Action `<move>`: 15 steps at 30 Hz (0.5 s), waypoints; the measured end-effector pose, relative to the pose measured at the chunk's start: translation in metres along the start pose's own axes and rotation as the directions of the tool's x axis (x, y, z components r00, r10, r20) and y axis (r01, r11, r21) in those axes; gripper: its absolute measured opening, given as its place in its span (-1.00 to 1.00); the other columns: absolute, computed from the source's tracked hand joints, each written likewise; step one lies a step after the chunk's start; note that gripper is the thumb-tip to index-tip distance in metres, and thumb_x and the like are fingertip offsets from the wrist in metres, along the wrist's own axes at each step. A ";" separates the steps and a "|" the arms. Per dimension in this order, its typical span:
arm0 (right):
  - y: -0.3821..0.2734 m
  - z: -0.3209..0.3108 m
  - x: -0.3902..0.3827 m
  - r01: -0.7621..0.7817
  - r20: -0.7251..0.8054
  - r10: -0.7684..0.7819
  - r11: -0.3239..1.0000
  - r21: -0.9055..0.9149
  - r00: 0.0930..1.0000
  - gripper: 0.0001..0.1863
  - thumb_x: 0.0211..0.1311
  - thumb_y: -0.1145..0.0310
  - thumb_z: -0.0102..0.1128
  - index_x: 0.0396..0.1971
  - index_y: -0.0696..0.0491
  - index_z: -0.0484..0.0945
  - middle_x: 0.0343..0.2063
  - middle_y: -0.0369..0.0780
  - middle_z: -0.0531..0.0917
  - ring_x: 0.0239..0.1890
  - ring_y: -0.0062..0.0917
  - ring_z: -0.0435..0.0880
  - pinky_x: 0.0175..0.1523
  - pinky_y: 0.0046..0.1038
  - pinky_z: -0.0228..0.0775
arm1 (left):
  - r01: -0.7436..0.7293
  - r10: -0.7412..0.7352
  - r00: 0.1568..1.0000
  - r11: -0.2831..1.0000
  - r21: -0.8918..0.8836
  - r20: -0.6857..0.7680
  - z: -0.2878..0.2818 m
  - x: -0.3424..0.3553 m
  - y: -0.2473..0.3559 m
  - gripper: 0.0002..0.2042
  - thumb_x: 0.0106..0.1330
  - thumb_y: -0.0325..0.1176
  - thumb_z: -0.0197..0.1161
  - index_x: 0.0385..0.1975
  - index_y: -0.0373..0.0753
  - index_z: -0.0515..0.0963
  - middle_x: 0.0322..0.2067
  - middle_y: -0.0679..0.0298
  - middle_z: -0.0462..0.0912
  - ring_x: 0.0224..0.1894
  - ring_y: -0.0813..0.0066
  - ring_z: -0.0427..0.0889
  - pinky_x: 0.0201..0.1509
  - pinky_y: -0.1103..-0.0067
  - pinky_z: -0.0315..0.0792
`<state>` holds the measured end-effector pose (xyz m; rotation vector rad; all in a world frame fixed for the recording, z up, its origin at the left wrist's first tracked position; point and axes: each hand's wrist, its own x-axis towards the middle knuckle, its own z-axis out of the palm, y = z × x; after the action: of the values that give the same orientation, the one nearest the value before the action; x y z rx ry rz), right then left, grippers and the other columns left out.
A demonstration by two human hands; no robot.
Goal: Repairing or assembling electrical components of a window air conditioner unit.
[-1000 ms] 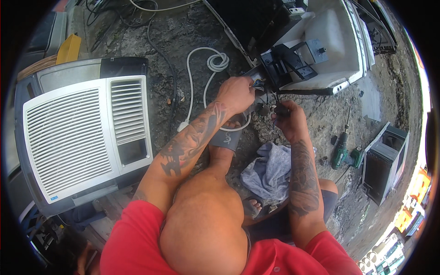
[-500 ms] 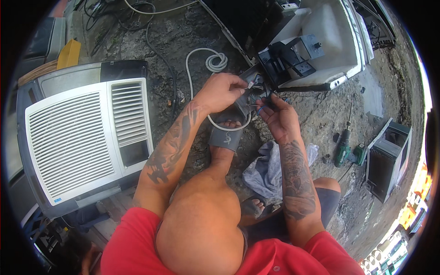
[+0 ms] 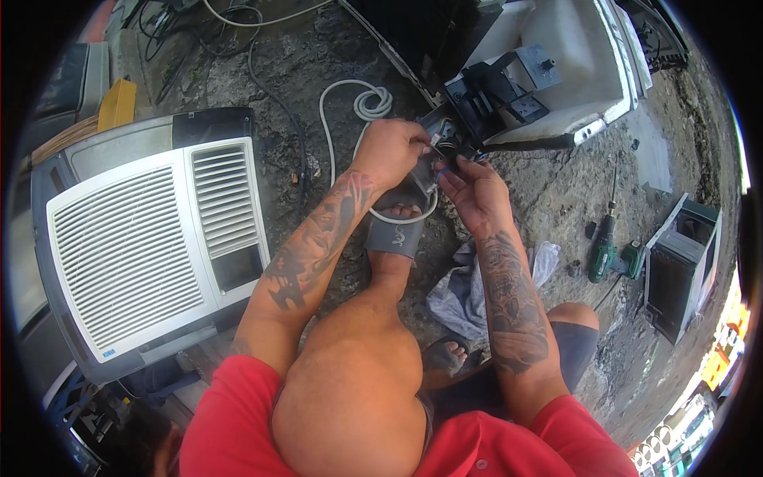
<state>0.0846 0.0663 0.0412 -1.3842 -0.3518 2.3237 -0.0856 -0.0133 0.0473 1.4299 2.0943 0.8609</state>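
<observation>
My left hand [image 3: 396,151] pinches small wires with a white connector [image 3: 436,141] at a dark metal fitting [image 3: 433,123] at upper centre. Just right of and below it, my right hand [image 3: 475,191] has its fingers bent round dark and blue wires; their tips are partly hidden. The fitting sits beside a black bracket [image 3: 493,103] at the edge of an open appliance housing with a white foam lining [image 3: 576,71]. A coiled white cable [image 3: 326,119] loops beneath my hands, over my sandalled foot [image 3: 393,234].
A white slatted air-conditioner front [image 3: 127,246] on a grey casing lies left, near a yellow piece [image 3: 117,103]. A green drill [image 3: 604,258] and a metal box [image 3: 679,270] lie right on rough concrete. A grey cloth [image 3: 453,302] lies under my right forearm. Dark cords [image 3: 278,103] run across the ground.
My left hand has shifted left and up. My right hand has moved up and leftward, closer to my left hand at the wires. The view has shifted slightly.
</observation>
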 end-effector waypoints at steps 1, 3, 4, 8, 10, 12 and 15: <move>0.001 -0.003 0.001 0.004 -0.004 -0.004 1.000 0.005 1.000 -0.68 0.32 0.60 0.07 0.04 0.14 0.34 -0.16 -0.08 0.60 -0.12 -0.19 0.70 -0.09 -0.29 0.62 | 0.061 -0.061 0.998 0.995 -0.075 -0.005 0.001 0.000 0.000 -0.83 0.14 -0.40 0.38 -0.30 -0.30 0.71 -0.39 0.10 0.72 -0.33 0.20 0.72 -0.19 0.42 0.56; 0.004 -0.008 0.003 0.046 0.005 -0.046 0.997 -0.062 0.999 -0.63 0.30 0.63 0.05 0.09 0.13 0.28 -0.15 -0.10 0.59 -0.15 -0.23 0.71 -0.12 -0.32 0.61 | 0.119 -0.121 0.993 0.982 -0.149 0.000 0.000 -0.002 0.002 -0.83 0.14 -0.41 0.39 -0.30 -0.31 0.71 -0.40 0.08 0.73 -0.33 0.24 0.73 -0.19 0.46 0.56; 0.005 -0.010 0.003 0.048 0.002 -0.048 0.997 -0.059 0.999 -0.63 0.30 0.63 0.05 0.09 0.13 0.28 -0.15 -0.10 0.59 -0.15 -0.23 0.71 -0.12 -0.32 0.61 | 0.099 -0.101 0.995 0.986 -0.132 -0.011 -0.001 -0.003 0.003 -0.83 0.15 -0.41 0.38 -0.29 -0.31 0.71 -0.40 0.08 0.73 -0.34 0.28 0.74 -0.21 0.49 0.55; 0.010 -0.007 -0.005 0.032 -0.076 -0.033 0.999 -0.013 0.997 -0.64 0.27 0.60 0.08 0.05 0.15 0.30 -0.19 -0.14 0.59 -0.22 -0.32 0.70 -0.16 -0.37 0.59 | 0.117 -0.119 0.993 0.981 -0.152 -0.006 -0.005 -0.011 0.005 -0.82 0.16 -0.41 0.38 -0.28 -0.32 0.71 -0.40 0.07 0.74 -0.36 0.33 0.74 -0.23 0.52 0.54; 0.014 -0.007 -0.008 0.043 -0.157 -0.049 0.998 -0.042 0.986 -0.66 0.27 0.57 0.13 0.02 0.16 0.33 -0.23 -0.17 0.61 -0.29 -0.38 0.70 -0.22 -0.43 0.58 | 0.140 -0.144 0.990 0.973 -0.181 -0.008 -0.005 -0.012 0.002 -0.82 0.17 -0.41 0.37 -0.27 -0.33 0.71 -0.41 0.07 0.74 -0.36 0.33 0.74 -0.23 0.52 0.54; 0.020 -0.004 -0.013 0.116 -0.083 -0.169 0.891 -0.439 0.982 -0.72 0.22 0.44 0.28 -0.12 0.16 0.44 -0.36 -0.25 0.62 -0.46 -0.54 0.65 -0.37 -0.56 0.47 | 0.169 -0.175 0.985 0.964 -0.207 -0.010 -0.008 -0.013 0.000 -0.82 0.17 -0.40 0.37 -0.27 -0.33 0.71 -0.42 0.07 0.74 -0.36 0.34 0.74 -0.24 0.52 0.54; 0.028 0.001 -0.011 0.194 -0.022 -0.255 0.788 -0.585 0.967 -0.66 0.15 0.28 0.44 -0.21 0.21 0.61 -0.48 -0.28 0.65 -0.57 -0.68 0.54 -0.45 -0.63 0.35 | 0.134 -0.139 0.990 0.973 -0.187 -0.013 -0.011 -0.007 -0.002 -0.81 0.18 -0.40 0.37 -0.26 -0.33 0.71 -0.43 0.07 0.73 -0.37 0.36 0.74 -0.25 0.52 0.53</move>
<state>0.0819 0.0364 0.0388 -1.6037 -1.2098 2.0111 -0.0918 -0.0226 0.0542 1.1709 2.0442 0.9948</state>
